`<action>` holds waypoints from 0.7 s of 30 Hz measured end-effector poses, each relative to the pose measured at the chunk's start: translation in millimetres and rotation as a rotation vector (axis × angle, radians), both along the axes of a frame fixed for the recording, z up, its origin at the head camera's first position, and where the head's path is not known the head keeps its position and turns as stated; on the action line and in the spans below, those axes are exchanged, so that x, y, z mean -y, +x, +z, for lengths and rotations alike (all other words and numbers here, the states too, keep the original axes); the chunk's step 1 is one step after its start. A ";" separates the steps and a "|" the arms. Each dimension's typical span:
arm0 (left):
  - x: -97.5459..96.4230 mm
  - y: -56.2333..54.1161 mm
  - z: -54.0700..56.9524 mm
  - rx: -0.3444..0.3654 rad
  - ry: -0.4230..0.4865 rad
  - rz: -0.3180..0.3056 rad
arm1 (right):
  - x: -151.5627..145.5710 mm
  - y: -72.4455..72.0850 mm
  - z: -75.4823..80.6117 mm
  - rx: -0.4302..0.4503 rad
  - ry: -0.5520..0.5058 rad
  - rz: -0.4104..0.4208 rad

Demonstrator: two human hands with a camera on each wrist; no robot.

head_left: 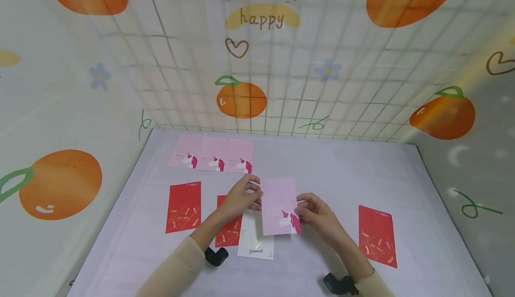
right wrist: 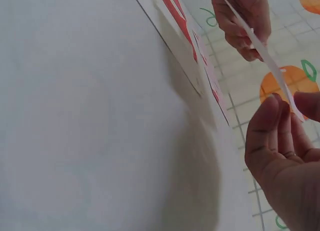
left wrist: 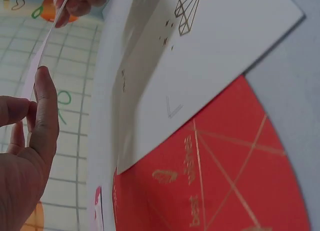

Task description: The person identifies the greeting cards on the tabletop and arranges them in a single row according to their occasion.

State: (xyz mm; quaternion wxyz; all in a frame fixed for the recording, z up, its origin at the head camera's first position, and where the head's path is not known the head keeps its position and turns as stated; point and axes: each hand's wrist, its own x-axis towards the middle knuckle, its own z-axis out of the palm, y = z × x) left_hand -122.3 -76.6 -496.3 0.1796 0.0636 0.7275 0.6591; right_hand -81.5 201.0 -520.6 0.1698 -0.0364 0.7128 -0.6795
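A pink card with a unicorn print (head_left: 279,203) is held up above the table between both hands. At its left edge, my left hand (head_left: 242,195) pinches it between thumb and fingers. My right hand (head_left: 315,214) pinches the opposite edge. Both wrist views show the card edge-on, as a thin sheet. Beneath it lies a white card with gold "Diamonds" print (head_left: 255,243), partly hidden by the pink one. That white card overlaps a red card with gold lines (head_left: 228,233), which my left forearm partly covers.
Three pink unicorn cards (head_left: 212,154) lie in a row at the back left. One red card (head_left: 183,207) rests at the left, another red card (head_left: 377,236) at the right. A patterned curtain (head_left: 261,64) over a wire grid stands behind the table (head_left: 322,171).
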 end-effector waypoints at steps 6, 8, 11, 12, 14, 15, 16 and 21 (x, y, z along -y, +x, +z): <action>8.1 -1.8 3.8 -0.003 -0.032 0.036 | 5.6 3.0 -2.0 0.001 -0.002 0.051; 9.8 -2.4 2.6 -0.003 -0.037 0.039 | 6.9 3.8 -2.2 -0.004 -0.004 0.061; 11.5 -2.9 0.5 -0.009 -0.035 0.035 | 8.0 4.1 -2.5 -0.003 -0.011 0.068; 11.8 -2.9 0.1 -0.010 -0.032 0.034 | 8.2 4.0 -2.6 -0.001 -0.015 0.070; 12.3 -2.8 -0.6 -0.008 -0.028 0.031 | 8.6 3.9 -2.7 0.004 -0.019 0.074; 12.5 -2.7 -0.8 -0.008 -0.026 0.030 | 8.8 4.0 -2.6 0.004 -0.019 0.076; 12.5 -3.0 -1.1 -0.005 -0.016 0.028 | 8.9 4.1 -2.6 0.001 -0.019 0.081; 11.8 -4.9 -1.4 0.007 0.016 0.028 | 9.2 4.5 -2.9 -0.022 -0.010 0.094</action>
